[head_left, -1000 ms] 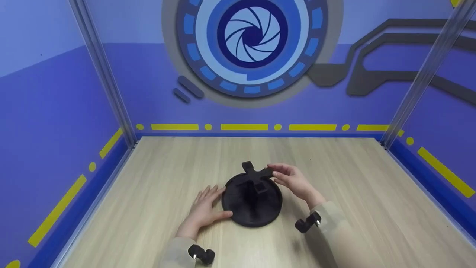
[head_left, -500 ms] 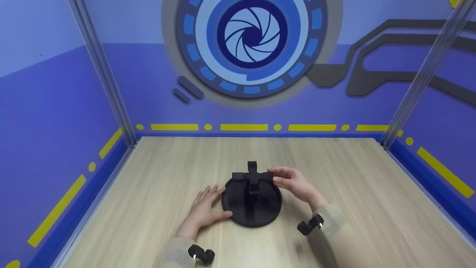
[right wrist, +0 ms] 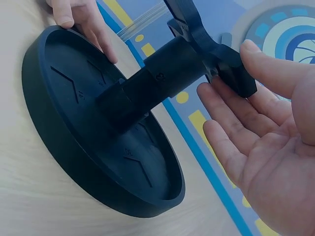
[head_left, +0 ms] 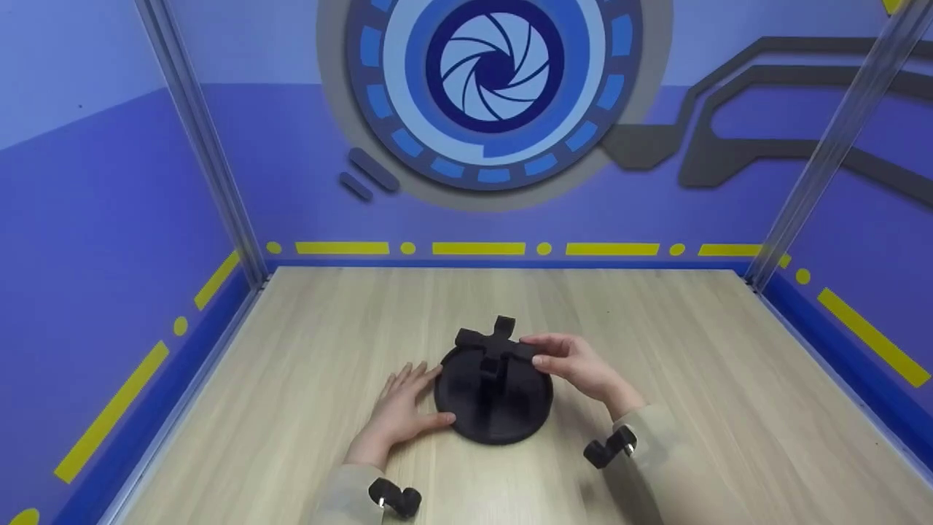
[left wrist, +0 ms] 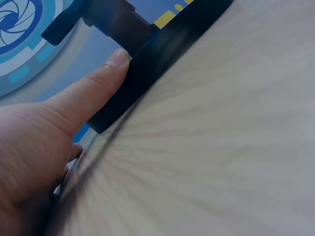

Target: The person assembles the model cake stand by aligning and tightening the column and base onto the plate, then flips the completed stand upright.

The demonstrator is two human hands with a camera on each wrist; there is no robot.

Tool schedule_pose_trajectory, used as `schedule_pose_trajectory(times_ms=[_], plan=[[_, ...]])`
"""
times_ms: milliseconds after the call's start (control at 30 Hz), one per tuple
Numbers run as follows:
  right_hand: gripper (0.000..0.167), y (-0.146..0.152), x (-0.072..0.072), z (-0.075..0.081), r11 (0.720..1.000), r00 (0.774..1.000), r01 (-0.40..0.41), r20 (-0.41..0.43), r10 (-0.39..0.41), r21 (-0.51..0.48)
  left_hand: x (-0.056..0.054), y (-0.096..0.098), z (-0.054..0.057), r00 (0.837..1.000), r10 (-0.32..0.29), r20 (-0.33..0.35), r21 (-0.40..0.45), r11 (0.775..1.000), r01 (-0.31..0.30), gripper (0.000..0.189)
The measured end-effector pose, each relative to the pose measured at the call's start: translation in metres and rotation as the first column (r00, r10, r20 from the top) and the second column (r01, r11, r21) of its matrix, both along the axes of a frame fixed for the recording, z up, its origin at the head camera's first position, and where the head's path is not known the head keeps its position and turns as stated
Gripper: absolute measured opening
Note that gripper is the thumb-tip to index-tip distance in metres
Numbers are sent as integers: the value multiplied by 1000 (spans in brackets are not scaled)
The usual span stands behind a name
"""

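A round black base (head_left: 463, 405) with a raised rim lies flat on the table, bearing an upright post (right wrist: 165, 69) at its centre. On top of the post sits a black four-armed cross handle (head_left: 497, 342). My right hand (head_left: 579, 368) pinches the handle's right arm, thumb on one side and fingers on the other. My left hand (head_left: 401, 412) rests at the base's left side, fingers spread. Its straight thumb (left wrist: 98, 86) presses the rim in the left wrist view. Small angled marks show inside the base in the right wrist view.
A light wood-grain table (head_left: 328, 321) spreads around the base. Blue printed panels (head_left: 291, 168) with yellow dashes stand behind and on both sides, with metal posts (head_left: 204, 138) at the corners. Small black clips (head_left: 393, 499) sit on both sleeves.
The cross handle has turned clockwise as seen from above, its back arm swinging right. My right hand has moved with it, slightly toward me. The base and my left hand have stayed put.
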State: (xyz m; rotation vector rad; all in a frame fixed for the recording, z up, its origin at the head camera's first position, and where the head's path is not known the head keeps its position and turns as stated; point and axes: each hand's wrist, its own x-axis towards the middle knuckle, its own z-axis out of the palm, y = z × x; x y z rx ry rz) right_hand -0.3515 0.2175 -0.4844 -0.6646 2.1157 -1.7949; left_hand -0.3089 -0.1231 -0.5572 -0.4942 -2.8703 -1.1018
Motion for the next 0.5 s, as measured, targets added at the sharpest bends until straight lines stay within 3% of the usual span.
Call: schedule_pose_trajectory(times_ms=[500], plan=[[51,-13,15,5,993,995,82,-69,-75,91,1,0,1,1000,-2,-6,9,1000,2,95]])
